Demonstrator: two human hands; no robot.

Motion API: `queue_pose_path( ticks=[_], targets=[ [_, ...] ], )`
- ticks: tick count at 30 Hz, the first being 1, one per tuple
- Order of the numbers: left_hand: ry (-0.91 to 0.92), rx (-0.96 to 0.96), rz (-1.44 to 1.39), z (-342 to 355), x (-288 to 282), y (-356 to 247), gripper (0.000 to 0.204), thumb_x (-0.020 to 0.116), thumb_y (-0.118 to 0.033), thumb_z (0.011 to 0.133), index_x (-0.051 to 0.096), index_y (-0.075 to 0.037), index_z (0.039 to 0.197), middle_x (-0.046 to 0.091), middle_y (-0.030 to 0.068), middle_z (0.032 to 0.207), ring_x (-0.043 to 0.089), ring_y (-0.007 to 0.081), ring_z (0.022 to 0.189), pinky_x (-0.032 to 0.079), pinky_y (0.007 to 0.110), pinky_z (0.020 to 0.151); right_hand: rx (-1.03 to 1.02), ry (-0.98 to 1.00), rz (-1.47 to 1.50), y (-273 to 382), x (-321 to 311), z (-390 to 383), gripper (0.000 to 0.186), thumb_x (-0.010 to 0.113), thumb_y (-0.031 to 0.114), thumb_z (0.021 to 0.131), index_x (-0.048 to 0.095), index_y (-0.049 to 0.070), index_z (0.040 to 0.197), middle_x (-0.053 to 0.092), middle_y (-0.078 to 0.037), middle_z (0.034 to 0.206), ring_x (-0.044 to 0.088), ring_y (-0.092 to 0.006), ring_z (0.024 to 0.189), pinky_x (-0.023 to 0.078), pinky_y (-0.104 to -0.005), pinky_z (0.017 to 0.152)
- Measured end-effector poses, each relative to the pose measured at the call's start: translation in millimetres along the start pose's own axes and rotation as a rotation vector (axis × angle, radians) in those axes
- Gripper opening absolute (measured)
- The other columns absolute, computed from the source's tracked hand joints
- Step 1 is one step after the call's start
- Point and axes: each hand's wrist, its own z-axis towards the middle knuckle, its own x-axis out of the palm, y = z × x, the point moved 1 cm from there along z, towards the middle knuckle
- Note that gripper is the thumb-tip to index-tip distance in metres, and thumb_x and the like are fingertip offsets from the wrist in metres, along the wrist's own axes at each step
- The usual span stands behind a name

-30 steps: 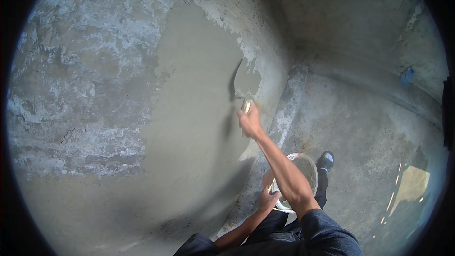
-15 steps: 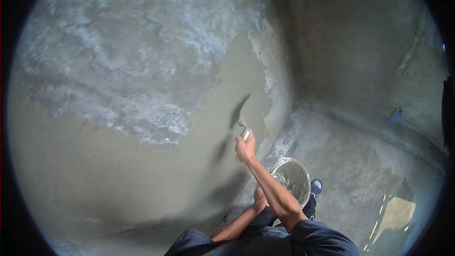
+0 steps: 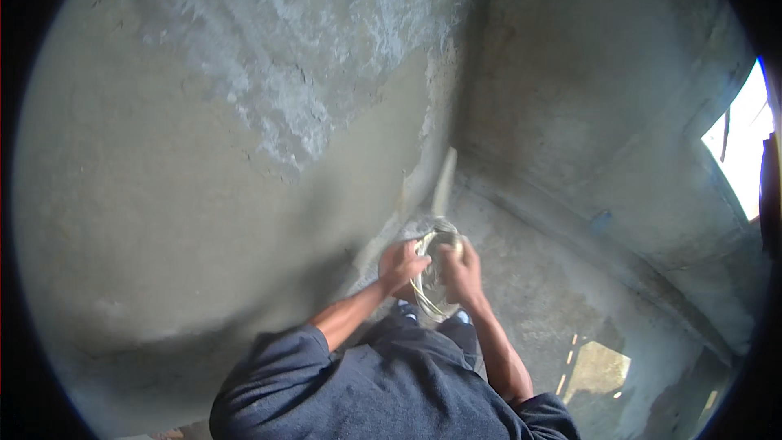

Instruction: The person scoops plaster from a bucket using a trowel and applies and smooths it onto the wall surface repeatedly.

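In front of my body is a bucket with a pale rim, its inside coated with grey wet mortar. My left hand is closed on the bucket's left rim. Over the right side of the bucket, my right hand grips the handle of a trowel, both smeared by motion. The trowel's long blade, coated with grey, points away from me past the far rim. On the left, the wall carries a smooth grey-beige coat, with a rougher whitish patch higher up.
A concrete floor lies right of the bucket, with a sunlit patch on it. A second concrete wall meets the first at a corner. A small blue object is near its foot. Bright light enters through an opening at far right.
My right hand has brought the trowel from the coated wall back to the bucket. The bucket, with my left hand, now sits more in front of me. The view has turned rightward.
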Motion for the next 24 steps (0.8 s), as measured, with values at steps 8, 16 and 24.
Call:
queue_pose_path(
  ticks=[8,16,24],
  targets=[
    [-0.060,0.184,-0.215,2.2,-39.7,-33.2,0.039,0.069,-0.022,0.066,0.062,-0.003,0.099,0.065,0.0149,0.084,0.063,0.0255,0.079,0.049,0.036,0.071,0.307,-0.200,-0.316,-43.3,-172.4,-122.0,0.027,0.055,0.017,0.086,0.043,0.004,0.106,0.061,-0.011,0.076,0.057,-0.0160,0.058,0.046,-0.0303,0.052],
    [0.047,0.299,-0.136,-19.7,-92.2,-107.5,0.026,0.069,-0.016,0.065,0.063,0.000,0.084,0.062,0.0105,0.072,0.060,0.0193,0.069,0.048,0.033,0.066,0.072,-0.112,-0.910,-14.8,-202.5,-156.4,0.028,0.060,0.020,0.084,0.046,0.007,0.105,0.061,-0.018,0.073,0.060,-0.0359,0.063,0.047,-0.0415,0.062],
    [0.087,0.359,0.002,-43.7,-114.4,-145.0,0.016,0.064,-0.011,0.065,0.057,0.000,0.074,0.053,0.0043,0.065,0.049,0.0120,0.062,0.042,0.030,0.057,-0.401,0.107,-1.367,6.2,-196.5,-109.2,0.025,0.061,0.019,0.082,0.055,0.008,0.103,0.058,-0.009,0.081,0.058,-0.0270,0.072,0.042,-0.0385,0.069]
  ],
)
